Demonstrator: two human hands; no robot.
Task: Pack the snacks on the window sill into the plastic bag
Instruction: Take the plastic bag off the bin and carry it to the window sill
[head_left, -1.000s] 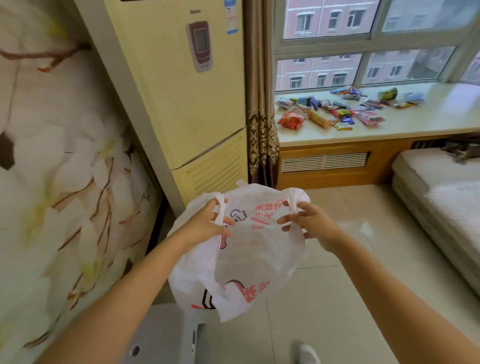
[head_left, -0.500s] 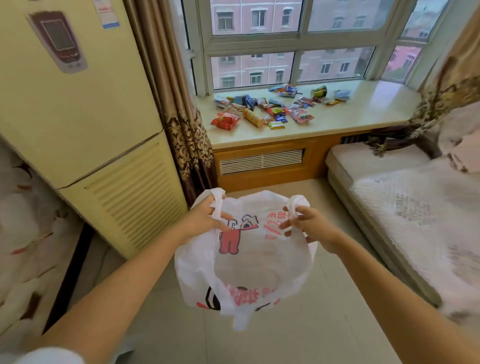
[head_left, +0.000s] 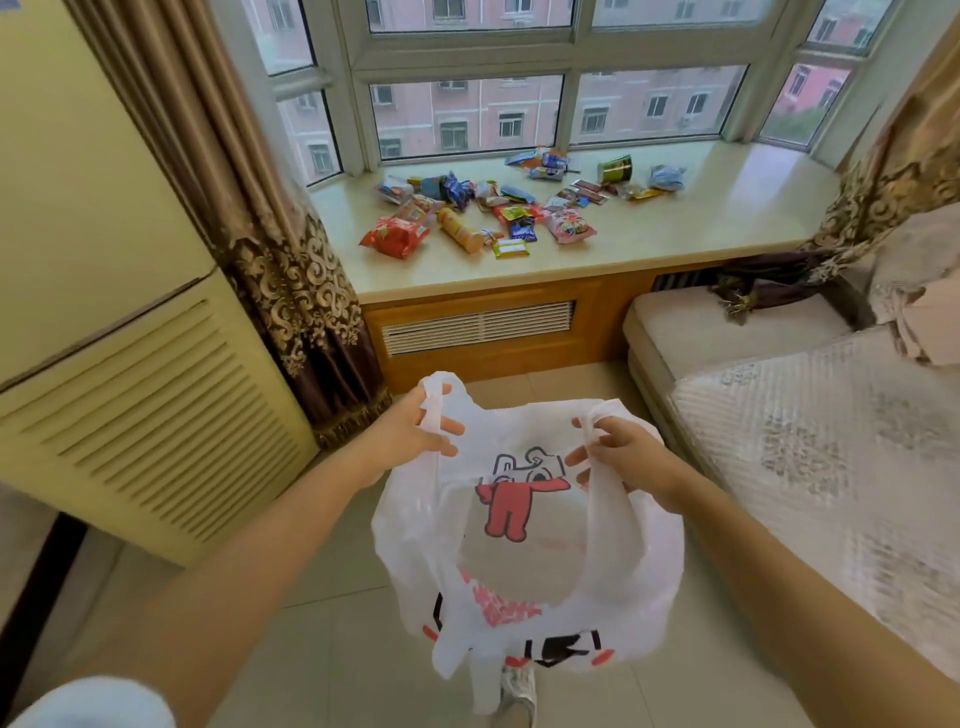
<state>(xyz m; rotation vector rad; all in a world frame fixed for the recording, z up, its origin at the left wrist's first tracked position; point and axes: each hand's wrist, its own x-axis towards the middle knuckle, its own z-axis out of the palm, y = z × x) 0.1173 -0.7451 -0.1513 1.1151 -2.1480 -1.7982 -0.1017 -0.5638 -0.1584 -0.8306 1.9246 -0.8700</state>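
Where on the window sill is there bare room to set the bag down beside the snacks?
The window sill is bare on its right part, from the snacks across to the right curtain. A narrower bare strip runs along the front edge below the red packet. The left-centre is crowded. Both hands, left and right, hold the plastic bag.

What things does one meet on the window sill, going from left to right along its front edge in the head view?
Red snack bag → tube of chips → small yellow-green packet → pink candy bag.
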